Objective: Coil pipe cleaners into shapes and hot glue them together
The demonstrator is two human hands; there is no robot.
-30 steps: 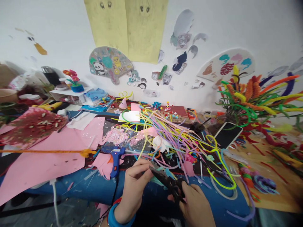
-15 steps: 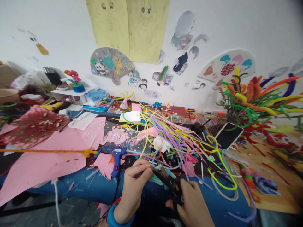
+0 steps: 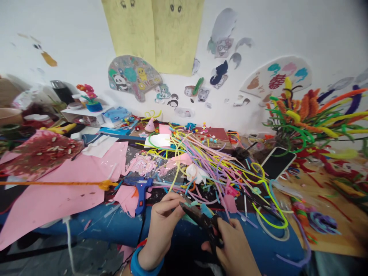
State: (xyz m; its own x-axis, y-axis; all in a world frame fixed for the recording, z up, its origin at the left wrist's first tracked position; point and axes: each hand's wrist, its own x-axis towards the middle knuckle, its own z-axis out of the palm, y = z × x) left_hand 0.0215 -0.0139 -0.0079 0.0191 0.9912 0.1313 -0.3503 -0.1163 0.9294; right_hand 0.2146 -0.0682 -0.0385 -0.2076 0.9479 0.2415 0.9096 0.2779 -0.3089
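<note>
My right hand [image 3: 234, 241] grips a pair of black scissors [image 3: 198, 215], with fingers at the handles. The blades point up and left, slightly parted at the tips. They reach the fingertips of my left hand [image 3: 163, 224], which is closed in a pinch. Whatever lies between those fingers is too small or hidden to make out. Light teal scraps [image 3: 206, 209] lie just behind the blades. On my left wrist sits a blue band [image 3: 145, 264]. A blue glue gun [image 3: 143, 193] lies on the table to the left of my left hand.
A tangle of yellow, purple and pink craft strips [image 3: 207, 157] spreads beyond my hands. Pink sheets [image 3: 71, 195] cover the left side. A phone [image 3: 277, 165] leans at the right, near a bunch of fuzzy pipe cleaners [image 3: 312, 111]. A white cable [image 3: 69, 245] hangs at the table's front edge.
The scissors' tips have shifted slightly left, toward my left fingertips, and their blades are a little further apart. My left hand stays pinched in nearly the same place.
</note>
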